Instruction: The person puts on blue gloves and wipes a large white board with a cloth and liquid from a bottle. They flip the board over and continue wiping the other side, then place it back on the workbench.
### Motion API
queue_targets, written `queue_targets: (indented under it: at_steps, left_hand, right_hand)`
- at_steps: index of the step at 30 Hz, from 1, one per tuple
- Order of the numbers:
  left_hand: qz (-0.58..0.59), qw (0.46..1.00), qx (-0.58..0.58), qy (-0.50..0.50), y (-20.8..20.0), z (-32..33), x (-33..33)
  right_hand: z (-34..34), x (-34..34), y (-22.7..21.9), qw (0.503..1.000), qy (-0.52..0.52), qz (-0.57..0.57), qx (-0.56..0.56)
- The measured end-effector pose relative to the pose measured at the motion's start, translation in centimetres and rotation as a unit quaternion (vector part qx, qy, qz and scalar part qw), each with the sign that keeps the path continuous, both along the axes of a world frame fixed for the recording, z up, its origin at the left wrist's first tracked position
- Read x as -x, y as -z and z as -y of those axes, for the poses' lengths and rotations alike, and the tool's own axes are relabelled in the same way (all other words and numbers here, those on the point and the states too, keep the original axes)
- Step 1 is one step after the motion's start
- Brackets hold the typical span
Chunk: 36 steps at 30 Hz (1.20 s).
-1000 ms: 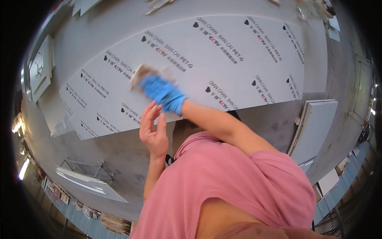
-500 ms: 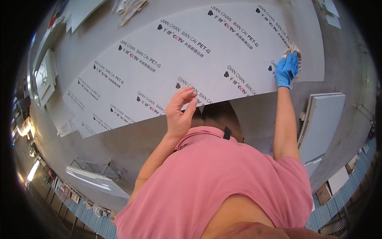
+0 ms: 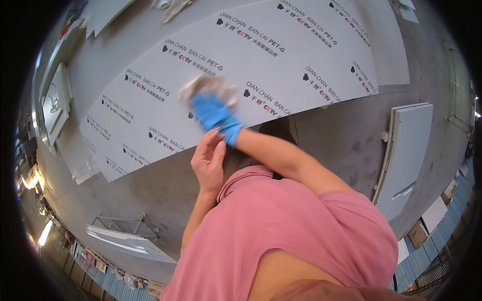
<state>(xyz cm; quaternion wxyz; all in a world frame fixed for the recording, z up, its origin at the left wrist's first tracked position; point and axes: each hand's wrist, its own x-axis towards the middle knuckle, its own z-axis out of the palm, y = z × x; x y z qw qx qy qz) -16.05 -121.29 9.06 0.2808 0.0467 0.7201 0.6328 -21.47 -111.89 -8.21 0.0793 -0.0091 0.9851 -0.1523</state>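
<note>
A large pale panel point(image 3: 288, 57) covered in printed protective film lies in front of me. My right hand point(image 3: 215, 113), in a blue glove, presses a whitish cloth point(image 3: 203, 86) on the panel left of centre; both are blurred by motion. My bare left hand point(image 3: 208, 158) hovers just off the panel's near edge, close to the right wrist. Its fingers are loosely bent, the thumb stands apart, and it holds nothing. The right palm is hidden.
Under the panel another pale sheet point(image 3: 394, 60) sticks out at the right. A stack of boards point(image 3: 407, 150) leans at the right, and more boards point(image 3: 125, 242) rest by a metal frame at the lower left. A crumpled white cloth point(image 3: 174, 10) lies at the far side.
My right hand has swept the cloth from the panel's right end across to left of centre. My left hand has shifted slightly left and nearer to me.
</note>
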Motion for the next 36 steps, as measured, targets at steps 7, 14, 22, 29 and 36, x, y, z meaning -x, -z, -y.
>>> queue_targets:
  at_steps: [7, 14, 22, 29, 36]
  left_hand:
    - [-0.022, 0.998, 0.053, -0.037, -0.9, 4.2, 0.0]
    - [0.002, 0.999, 0.022, 0.025, 0.5, -0.6, -0.8]
    - [0.063, 0.995, -0.002, 0.083, 2.3, -7.0, -1.4]
    - [0.099, 0.992, 0.056, 0.061, 4.0, -4.4, -1.8]
    - [0.168, 0.982, 0.09, 0.011, 5.5, 4.1, -2.2]
  right_hand:
    - [8.9, -0.7, 0.9, 0.953, -0.12, -0.271, 0.072]
    - [-14.3, -11.8, -0.7, 0.958, 0.164, -0.235, 0.001]
    - [-44.4, -32.1, 2.3, 0.845, 0.432, -0.204, -0.239]
    - [-43.4, -27.8, 2.6, 0.779, 0.54, -0.174, -0.267]
    - [-34.1, -6.1, 3.3, 0.878, 0.325, -0.292, -0.195]
